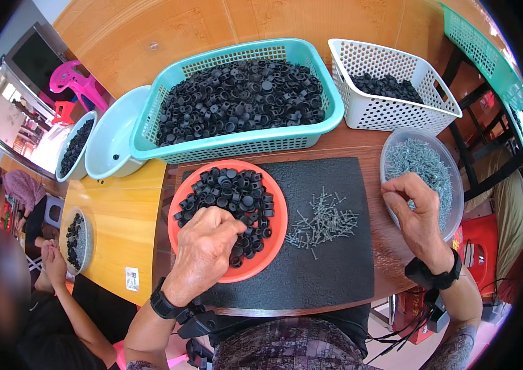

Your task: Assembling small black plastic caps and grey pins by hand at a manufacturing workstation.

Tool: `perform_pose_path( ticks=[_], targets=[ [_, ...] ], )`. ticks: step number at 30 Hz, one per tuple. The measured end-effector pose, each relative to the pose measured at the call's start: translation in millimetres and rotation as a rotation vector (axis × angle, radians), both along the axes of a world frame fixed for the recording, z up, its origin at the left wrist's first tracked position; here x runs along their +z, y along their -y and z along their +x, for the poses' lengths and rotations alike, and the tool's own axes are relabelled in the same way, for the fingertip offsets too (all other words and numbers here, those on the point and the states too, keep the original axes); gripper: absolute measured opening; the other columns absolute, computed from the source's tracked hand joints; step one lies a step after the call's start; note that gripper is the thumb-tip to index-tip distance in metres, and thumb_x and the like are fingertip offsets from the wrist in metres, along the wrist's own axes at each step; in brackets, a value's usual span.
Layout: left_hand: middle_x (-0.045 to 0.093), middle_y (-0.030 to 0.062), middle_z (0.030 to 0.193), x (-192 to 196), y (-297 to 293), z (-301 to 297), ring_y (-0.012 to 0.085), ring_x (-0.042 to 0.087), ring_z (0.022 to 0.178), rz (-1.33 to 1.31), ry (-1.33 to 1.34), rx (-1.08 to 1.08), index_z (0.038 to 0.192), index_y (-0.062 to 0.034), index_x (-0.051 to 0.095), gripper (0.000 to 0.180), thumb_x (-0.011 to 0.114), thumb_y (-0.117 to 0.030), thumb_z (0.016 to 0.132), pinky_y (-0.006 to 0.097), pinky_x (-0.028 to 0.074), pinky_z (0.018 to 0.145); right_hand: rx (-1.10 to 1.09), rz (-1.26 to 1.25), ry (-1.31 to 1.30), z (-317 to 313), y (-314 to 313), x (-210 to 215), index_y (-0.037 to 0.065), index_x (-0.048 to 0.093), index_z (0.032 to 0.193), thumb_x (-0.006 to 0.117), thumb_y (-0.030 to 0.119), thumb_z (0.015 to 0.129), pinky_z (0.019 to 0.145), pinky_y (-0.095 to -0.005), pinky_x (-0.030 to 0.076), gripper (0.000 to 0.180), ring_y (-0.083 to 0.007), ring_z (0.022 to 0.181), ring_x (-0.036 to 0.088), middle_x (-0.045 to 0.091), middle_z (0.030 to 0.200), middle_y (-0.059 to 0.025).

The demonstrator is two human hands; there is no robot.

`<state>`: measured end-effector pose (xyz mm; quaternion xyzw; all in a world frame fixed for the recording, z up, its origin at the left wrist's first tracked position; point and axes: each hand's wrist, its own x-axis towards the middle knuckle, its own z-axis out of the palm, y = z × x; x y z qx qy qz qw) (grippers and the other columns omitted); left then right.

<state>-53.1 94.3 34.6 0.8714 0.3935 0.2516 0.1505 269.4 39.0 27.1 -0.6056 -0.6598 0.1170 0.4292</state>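
Bowl (279, 213) of parts (224, 188) on mat (311, 283), screws (324, 225) right of bowl, basket (230, 147) behind

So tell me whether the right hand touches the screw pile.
Apart. The head view shows bare mat and table between the right hand and the screw pile.

The red bowl (278, 209) is glossy plastic, the caps (230, 185) plastic, the screws (326, 223) shiny metal, the mat (301, 280) rough-looking, the desk (391, 262) glossy wood.

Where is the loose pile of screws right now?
In the head view, the screw pile lies right of centre on the black mat, just right of the red bowl.
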Motion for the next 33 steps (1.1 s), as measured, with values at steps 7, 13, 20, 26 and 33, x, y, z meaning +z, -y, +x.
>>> perform_pose_path(
  ticks=[7, 13, 20, 26, 33],
  targets=[
    [0.059, 0.0087, 0.079, 5.5, -0.1, -12.9, 0.0242, 0.059, 0.074, 0.009, 0.105, 0.082, 0.083, -0.0007, 0.065, 0.017, 0.061, 0.009, 0.07, 0.032, 0.047, 0.064, 0.019, -0.019, 0.031, -5.7, 10.2, 0.3, -0.001, 0.06, 0.083, 0.062, -0.007, 0.075, 0.06, -0.0304, 0.041, 0.01, -0.0222, 0.066, 0.053, 0.056, 0.072, -0.0103],
    [0.057, 0.0083, 0.076, 6.4, 2.8, -17.4, 0.0248, 0.059, 0.073, -0.056, 0.111, 0.076, 0.087, -0.0025, 0.065, 0.021, 0.067, 0.005, 0.068, 0.033, 0.047, 0.063, 0.053, -0.015, 0.062, -12.2, 14.6, 0.0, -0.002, 0.061, 0.082, 0.061, -0.01, 0.073, 0.06, -0.031, 0.043, 0.012, -0.0232, 0.067, 0.056, 0.057, 0.072, -0.0108],
    [0.052, 0.0082, 0.068, 7.1, 4.3, -9.9, 0.0254, 0.055, 0.067, -0.023, -0.174, 0.003, 0.092, -0.0043, 0.067, 0.027, 0.073, -0.006, 0.065, 0.036, 0.044, 0.059, 0.053, -0.087, -0.015, -10.9, 22.7, -7.2, -0.002, 0.063, 0.083, 0.063, -0.009, 0.073, 0.061, -0.0293, 0.043, 0.012, -0.0215, 0.067, 0.057, 0.058, 0.073, -0.0103],
    [0.054, 0.0094, 0.065, 2.4, -8.2, -9.0, 0.0273, 0.057, 0.066, -0.044, -0.392, -0.08, 0.084, -0.0062, 0.064, 0.017, 0.066, -0.01, 0.068, 0.039, 0.043, 0.057, 0.048, -0.124, -0.062, -11.9, 28.2, -12.0, 0.0, 0.063, 0.081, 0.062, -0.006, 0.077, 0.061, -0.0252, 0.041, 0.007, -0.0134, 0.065, 0.054, 0.057, 0.072, -0.0055],
    [0.057, 0.0097, 0.064, 7.3, -16.1, -7.2, 0.028, 0.059, 0.063, -0.057, -0.404, -0.154, 0.079, -0.0057, 0.062, 0.014, 0.064, -0.01, 0.066, 0.04, 0.044, 0.056, 0.051, -0.118, -0.054, -12.8, 32.2, -9.8, -0.001, 0.063, 0.082, 0.063, -0.007, 0.074, 0.058, -0.0281, 0.043, 0.009, -0.0196, 0.065, 0.057, 0.058, 0.072, -0.0093]
  ],
)
